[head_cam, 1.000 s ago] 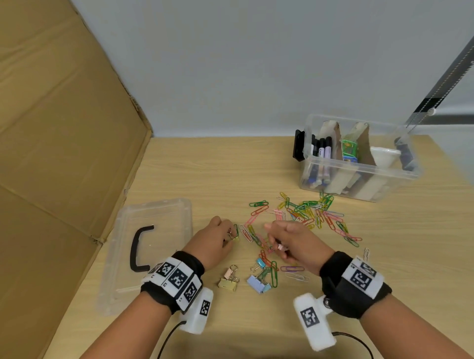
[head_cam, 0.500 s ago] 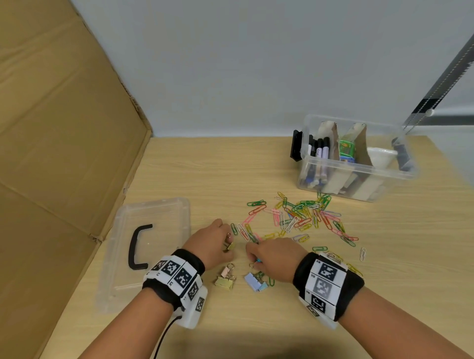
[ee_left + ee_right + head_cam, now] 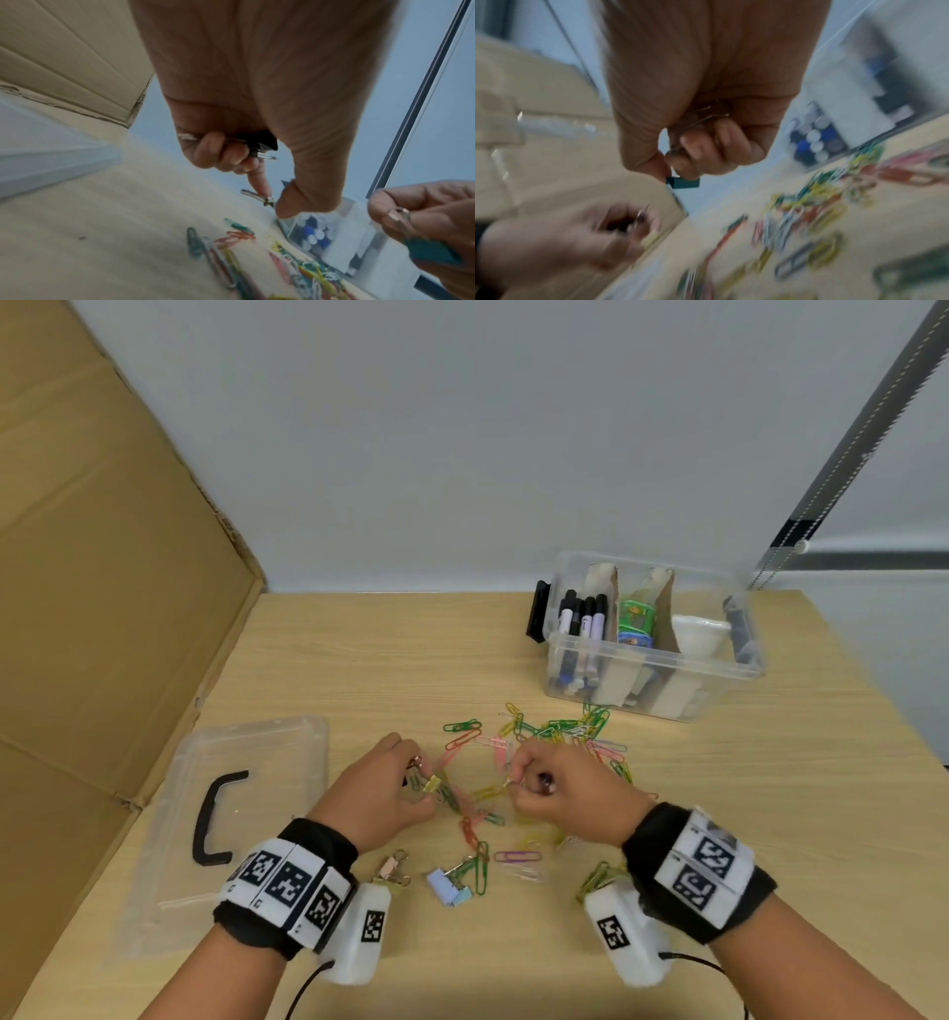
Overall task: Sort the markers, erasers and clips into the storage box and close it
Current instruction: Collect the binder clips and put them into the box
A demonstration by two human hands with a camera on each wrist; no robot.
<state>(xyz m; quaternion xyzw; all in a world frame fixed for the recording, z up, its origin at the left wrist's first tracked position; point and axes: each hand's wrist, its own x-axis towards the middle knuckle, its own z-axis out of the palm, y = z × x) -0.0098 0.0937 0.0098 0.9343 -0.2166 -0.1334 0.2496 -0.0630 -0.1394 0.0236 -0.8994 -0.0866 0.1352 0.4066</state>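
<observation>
Coloured paper clips [image 3: 554, 742] lie scattered on the wooden table, with a few binder clips [image 3: 447, 886] nearer me. My left hand [image 3: 380, 788] curls round binder clips [image 3: 257, 150] in its palm and pinches a yellow one [image 3: 431, 784] between thumb and forefinger. My right hand [image 3: 554, 788] also grips binder clips, a teal one [image 3: 684, 182] sticking out below its fingers. The clear storage box [image 3: 652, 660] stands open at the back right, holding markers [image 3: 583, 618] and erasers [image 3: 637, 618] between cardboard dividers. Its lid [image 3: 231, 814] lies to the left.
A large cardboard sheet [image 3: 102, 557] leans along the left side. A grey wall stands behind the table. The table's right edge [image 3: 873, 711] runs diagonally. A dark slanted bar [image 3: 847, 454] rises at the far right.
My right hand dipped toward the near binder clips, then rose back to the middle of the clip pile with clips in it. The left hand stayed in place and now pinches a yellow binder clip.
</observation>
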